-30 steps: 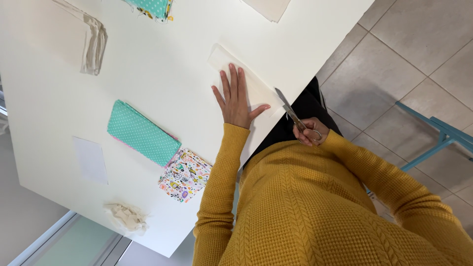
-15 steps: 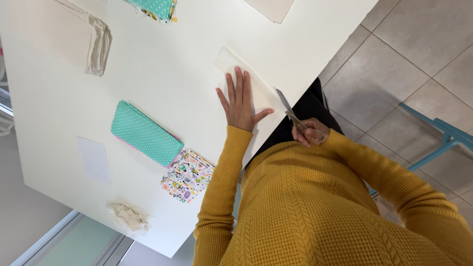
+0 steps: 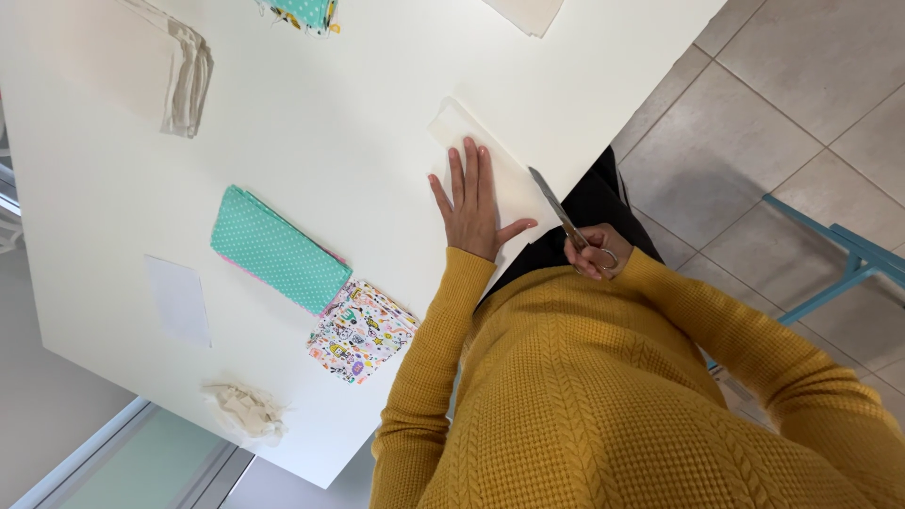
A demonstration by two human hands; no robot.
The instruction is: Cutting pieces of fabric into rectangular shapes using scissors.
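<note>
Cream-coloured fabric piece (image 3: 490,165) lies at the near edge of the white table (image 3: 320,123), part of it overhanging toward the person's lap. Left hand (image 3: 474,203) rests flat on it, fingers spread and straight, thumb out to the side, gripping nothing, only pinning the cloth down. Right hand (image 3: 592,253) is curled through the handles of a pair of scissors (image 3: 564,219); blades point up along the fabric's free edge and look nearly closed, though how far they are parted is too small to tell. Judged step: cutting along the cloth edge while the flat hand steadies it. Any further snip would call for the cloth kept taut under the palm, the left thumb well off the blade line, and the blades following the edge squarely. Elsewhere on the table, well apart from the work: a folded teal dotted fabric (image 3: 278,247), touching a small multicoloured patterned square (image 3: 361,330) at one corner, a white paper slip (image 3: 179,300), a clump of pale scraps (image 3: 243,410), and a stack of beige cloth (image 3: 184,75) at the far side.
</note>
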